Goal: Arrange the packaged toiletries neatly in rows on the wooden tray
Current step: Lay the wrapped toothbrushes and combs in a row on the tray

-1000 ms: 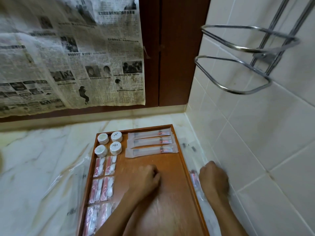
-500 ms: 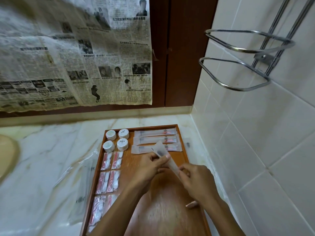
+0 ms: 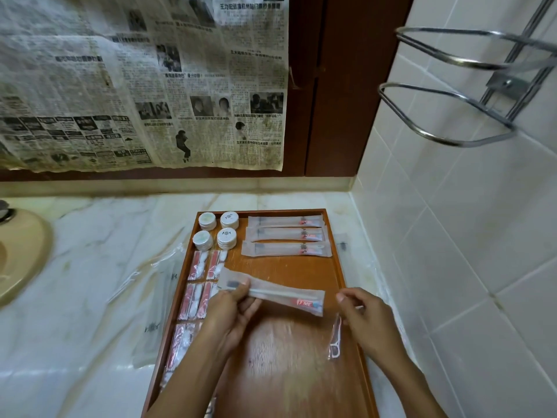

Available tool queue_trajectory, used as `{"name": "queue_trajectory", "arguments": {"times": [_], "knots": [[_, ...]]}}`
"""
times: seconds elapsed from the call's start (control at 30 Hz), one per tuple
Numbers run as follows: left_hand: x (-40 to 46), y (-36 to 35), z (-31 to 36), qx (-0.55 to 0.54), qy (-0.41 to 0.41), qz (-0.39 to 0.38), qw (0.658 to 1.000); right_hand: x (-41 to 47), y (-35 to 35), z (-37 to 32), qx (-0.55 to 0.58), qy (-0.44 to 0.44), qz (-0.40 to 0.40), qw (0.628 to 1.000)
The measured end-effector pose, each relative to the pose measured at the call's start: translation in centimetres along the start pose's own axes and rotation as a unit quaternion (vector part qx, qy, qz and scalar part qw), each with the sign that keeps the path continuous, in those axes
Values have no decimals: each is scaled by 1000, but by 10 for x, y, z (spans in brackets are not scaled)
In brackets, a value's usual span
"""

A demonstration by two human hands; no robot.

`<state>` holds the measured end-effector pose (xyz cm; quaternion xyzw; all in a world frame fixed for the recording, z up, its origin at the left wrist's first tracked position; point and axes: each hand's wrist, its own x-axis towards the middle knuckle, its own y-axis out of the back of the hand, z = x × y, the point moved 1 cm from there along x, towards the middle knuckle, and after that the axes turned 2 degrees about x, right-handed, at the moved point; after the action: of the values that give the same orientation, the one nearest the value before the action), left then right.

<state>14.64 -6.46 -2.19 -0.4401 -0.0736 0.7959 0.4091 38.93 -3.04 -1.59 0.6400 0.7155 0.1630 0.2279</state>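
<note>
The wooden tray (image 3: 340, 267) lies on the marble counter. At its far end stand several round white containers (image 3: 218, 232) and three long toothbrush packets (image 3: 284, 235) in rows. Cotton swab packets (image 3: 197, 285) run down its left side. My left hand (image 3: 232, 312) pinches the left end of another toothbrush packet (image 3: 277, 292), which is held crosswise just above the tray's middle. My right hand (image 3: 364, 318) is just right of that packet's free end, apart from it. A small red-and-white packet (image 3: 335, 339) hangs from its curled lower fingers.
Clear plastic wrappers (image 3: 156, 297) lie on the counter left of the tray, and a beige sink (image 3: 21, 260) is further left. A loose packet (image 3: 342, 245) lies between tray and tiled wall. A metal wall rack (image 3: 452, 116) juts out at upper right. Newspaper covers the back.
My right hand fetched a toothbrush packet from the counter beside the tray. Both hands turned it crosswise over the tray. My right hand has let go of its right end.
</note>
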Motion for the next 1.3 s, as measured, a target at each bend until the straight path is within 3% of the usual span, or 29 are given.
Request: {"name": "queue_trajectory", "arguments": {"times": [0.1, 0.17, 0.3, 0.5, 0.63, 0.77, 0.87, 1.0, 1.1, 1.13, 1.2, 1.3], "knots": [[-5, 5, -8, -10, 10, -7, 1000, -6, -18, -8, 162, -55, -112, 979], [-9, 6, -15, -2, 9, -23, 1000, -8, -27, -8, 180, -70, -132, 972], [-12, 16, -17, 16, -22, -15, 1000, -7, -29, -4, 186, -104, -118, 970], [-12, 27, -16, 157, -124, 76, 977, -6, -28, 1, 220, -153, -115, 957], [-11, 25, -13, 131, -133, 80, 979, -7, -30, -4, 301, -173, -104, 932], [-13, 24, -10, 93, -109, 30, 989, -6, -28, -3, 322, -180, -89, 925], [-15, 23, -7, 102, -108, -4, 989, -6, -25, -1, 264, -136, -62, 953], [-15, 22, -7, 42, 19, -8, 999, -14, -24, -2, 90, 79, 22, 993], [-13, 23, -8, -55, 106, -17, 993, -17, -22, 1, -31, 317, 41, 947], [-10, 25, -10, -78, 111, -18, 991, -17, -22, 2, -44, 360, 38, 931], [-6, 30, -13, -108, 99, -22, 989, -17, -24, 3, -21, 355, 18, 935], [-4, 32, -12, -105, 63, -47, 991, -20, -27, 3, 108, 147, -44, 982]]}}
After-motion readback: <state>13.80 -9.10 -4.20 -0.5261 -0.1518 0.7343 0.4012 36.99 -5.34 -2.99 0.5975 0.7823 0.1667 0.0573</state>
